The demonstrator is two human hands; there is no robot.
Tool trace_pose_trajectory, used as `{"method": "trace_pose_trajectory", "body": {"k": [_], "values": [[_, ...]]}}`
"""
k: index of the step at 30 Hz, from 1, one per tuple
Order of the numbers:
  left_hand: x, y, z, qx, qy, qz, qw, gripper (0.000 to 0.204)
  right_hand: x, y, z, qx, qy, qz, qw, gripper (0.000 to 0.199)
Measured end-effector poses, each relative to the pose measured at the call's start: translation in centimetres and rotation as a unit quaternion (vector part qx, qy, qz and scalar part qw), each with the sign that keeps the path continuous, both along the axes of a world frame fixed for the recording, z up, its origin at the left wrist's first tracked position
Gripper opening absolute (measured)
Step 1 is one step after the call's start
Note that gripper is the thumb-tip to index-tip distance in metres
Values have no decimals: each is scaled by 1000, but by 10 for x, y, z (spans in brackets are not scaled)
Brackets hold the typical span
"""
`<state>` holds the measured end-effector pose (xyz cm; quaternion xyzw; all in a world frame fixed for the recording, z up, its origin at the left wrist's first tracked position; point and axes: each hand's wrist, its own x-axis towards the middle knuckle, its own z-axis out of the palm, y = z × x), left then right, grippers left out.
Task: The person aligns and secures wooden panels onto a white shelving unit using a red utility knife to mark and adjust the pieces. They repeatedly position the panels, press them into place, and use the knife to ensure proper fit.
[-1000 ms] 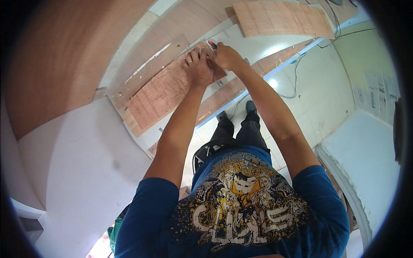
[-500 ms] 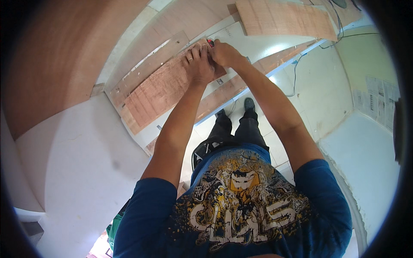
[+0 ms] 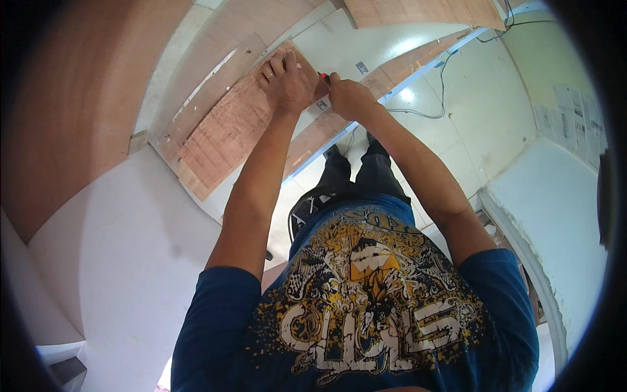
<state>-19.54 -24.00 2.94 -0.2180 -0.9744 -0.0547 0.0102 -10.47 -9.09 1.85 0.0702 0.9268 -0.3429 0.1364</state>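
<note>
The reddish board (image 3: 228,121), atop a white panel (image 3: 379,52), is best pinned by the left hand (image 3: 287,81), fingers slightly apart, clear of the red tool (image 3: 324,77) clamped in the right hand's (image 3: 353,101) fingers beside the board's right end.

I count two sets of fingers, my left fingers (image 3: 277,63) and my right fingers (image 3: 337,91), and one ring (image 3: 270,76) between them. There is one red-and-black tool (image 3: 324,77), one reddish board (image 3: 228,127), one lighter board (image 3: 424,12), one large brown panel (image 3: 72,98) and one bench (image 3: 346,47). I see two small dark patches (image 3: 361,67), one shirt (image 3: 379,294) and two trouser legs (image 3: 336,178). The wall papers (image 3: 567,117) and the cables (image 3: 443,91) I cannot count surely.
</note>
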Motion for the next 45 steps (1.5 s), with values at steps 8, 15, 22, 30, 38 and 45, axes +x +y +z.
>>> {"method": "trace_pose_trajectory", "body": {"k": [8, 15, 22, 30, 38, 45], "values": [[-5, -7, -16, 27, 42, -10, 999, 43, 92, 51, 46, 1, 15, -37, 999, 30], [-41, -51, -3, 235, -110, -82, 962, 77, 160, 85, 86, -334, -132, -233, 904, 42], [-44, -174, 51, -109, -232, 67, 964, 141, 162, 24, 25, -503, -40, -257, 824, 39], [-38, -184, 56, -93, -226, 34, 969, 137, 44, -67, -40, -46, 335, -159, 927, 56], [-87, -227, 52, -1, -224, 46, 973, 90, 20, -93, 43, -453, 86, -264, 847, 65], [-122, -232, 132, 129, -388, -33, 912, 14, 83, -70, 7, -477, 48, -306, 822, 51]]}}
